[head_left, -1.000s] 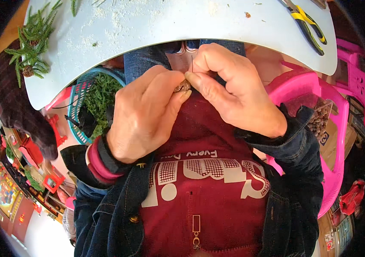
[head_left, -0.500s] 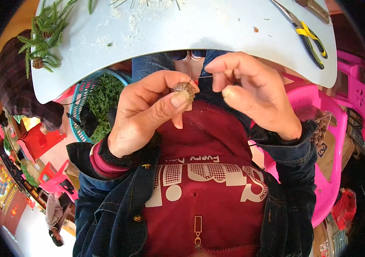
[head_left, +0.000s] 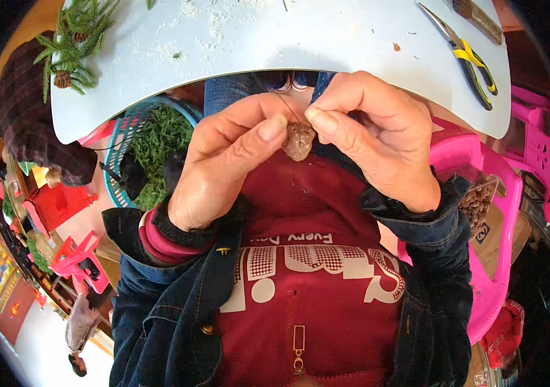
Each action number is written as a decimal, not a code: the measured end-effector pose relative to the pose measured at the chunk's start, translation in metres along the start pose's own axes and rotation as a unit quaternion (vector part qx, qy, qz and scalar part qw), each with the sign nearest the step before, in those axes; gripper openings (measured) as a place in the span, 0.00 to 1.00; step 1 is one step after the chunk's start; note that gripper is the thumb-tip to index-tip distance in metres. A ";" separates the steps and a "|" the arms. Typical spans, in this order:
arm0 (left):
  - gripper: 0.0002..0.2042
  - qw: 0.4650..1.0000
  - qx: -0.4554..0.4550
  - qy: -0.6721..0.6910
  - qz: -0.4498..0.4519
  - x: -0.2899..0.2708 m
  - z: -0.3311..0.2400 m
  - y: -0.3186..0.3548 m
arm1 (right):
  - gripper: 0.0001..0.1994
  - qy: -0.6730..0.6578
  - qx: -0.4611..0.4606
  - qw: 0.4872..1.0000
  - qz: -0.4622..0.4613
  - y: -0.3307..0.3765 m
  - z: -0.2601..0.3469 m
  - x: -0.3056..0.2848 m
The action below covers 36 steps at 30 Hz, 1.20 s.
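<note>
A small brown pine cone (head_left: 299, 143) hangs between my two hands, just off the table's near edge. A thin dark wire (head_left: 288, 107) runs up and to the left from its top. My left hand (head_left: 226, 155) is closed, thumb and forefinger pinching at the cone's left side. My right hand (head_left: 378, 138) is closed too, its thumb and forefinger tips pinched together at the cone's upper right, by the wire. What exactly lies between the right fingertips is mostly hidden.
On the white table (head_left: 255, 45) lie long-nose pliers (head_left: 465, 57), a brush (head_left: 479, 19), a pine sprig with small cones (head_left: 75, 48) and white crumbs. A turquoise basket (head_left: 115, 151) of greenery stands left, a pink chair (head_left: 504, 251) right. A person (head_left: 36, 116) is at far left.
My right hand has moved left to meet my left hand at the cone. The cone has turned and now shows more below the fingers. The wire, earlier stretched between the hands, now points up-left.
</note>
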<state>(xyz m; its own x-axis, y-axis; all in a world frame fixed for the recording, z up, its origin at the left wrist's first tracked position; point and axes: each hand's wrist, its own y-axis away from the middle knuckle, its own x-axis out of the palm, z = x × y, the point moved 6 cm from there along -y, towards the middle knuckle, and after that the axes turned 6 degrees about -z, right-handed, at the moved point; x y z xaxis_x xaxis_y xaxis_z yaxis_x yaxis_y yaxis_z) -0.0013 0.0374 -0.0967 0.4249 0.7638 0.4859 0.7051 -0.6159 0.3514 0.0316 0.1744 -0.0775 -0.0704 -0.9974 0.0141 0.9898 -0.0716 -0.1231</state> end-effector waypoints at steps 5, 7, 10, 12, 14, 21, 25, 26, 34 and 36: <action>0.09 0.998 0.056 -0.025 -0.017 0.005 -0.003 0.002 | 0.01 0.037 -0.027 0.999 -0.017 0.002 0.001 0.000; 0.09 0.996 0.065 -0.036 -0.047 0.004 -0.006 0.002 | 0.02 0.035 -0.028 0.999 -0.028 0.003 -0.002 0.001; 0.08 0.998 0.040 -0.038 -0.023 0.006 -0.003 0.000 | 0.02 0.030 -0.019 0.999 -0.041 0.003 -0.001 0.002; 0.08 0.998 0.048 -0.042 -0.027 0.007 -0.002 0.002 | 0.02 0.028 -0.014 0.998 -0.049 0.004 -0.002 0.003; 0.08 0.996 0.068 -0.053 -0.039 0.008 -0.002 0.004 | 0.02 0.032 -0.001 0.997 -0.071 0.005 -0.004 0.002; 0.06 0.997 0.048 -0.034 -0.044 0.007 -0.002 -0.003 | 0.02 0.041 0.004 0.995 -0.090 0.005 -0.006 0.001; 0.07 0.998 0.032 -0.011 -0.046 0.004 0.001 -0.003 | 0.02 0.037 -0.003 0.995 -0.092 0.004 -0.003 0.003; 0.08 0.999 0.024 -0.004 -0.045 0.003 0.002 -0.005 | 0.03 0.035 -0.001 0.994 -0.099 0.005 -0.004 0.004; 0.05 0.998 0.019 -0.008 -0.067 0.006 -0.007 -0.007 | 0.04 0.007 0.003 0.994 -0.113 -0.002 0.003 0.003; 0.05 0.997 0.038 -0.010 -0.060 0.008 -0.010 -0.011 | 0.04 0.011 -0.007 0.993 -0.117 -0.004 0.006 0.003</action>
<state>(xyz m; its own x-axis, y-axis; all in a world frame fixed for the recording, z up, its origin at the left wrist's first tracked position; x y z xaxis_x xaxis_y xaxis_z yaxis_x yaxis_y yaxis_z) -0.0117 0.0486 -0.0889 0.3452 0.8358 0.4269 0.7921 -0.5035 0.3451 0.0283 0.1720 -0.0707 -0.3013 -0.9533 0.0224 0.9441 -0.3015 -0.1331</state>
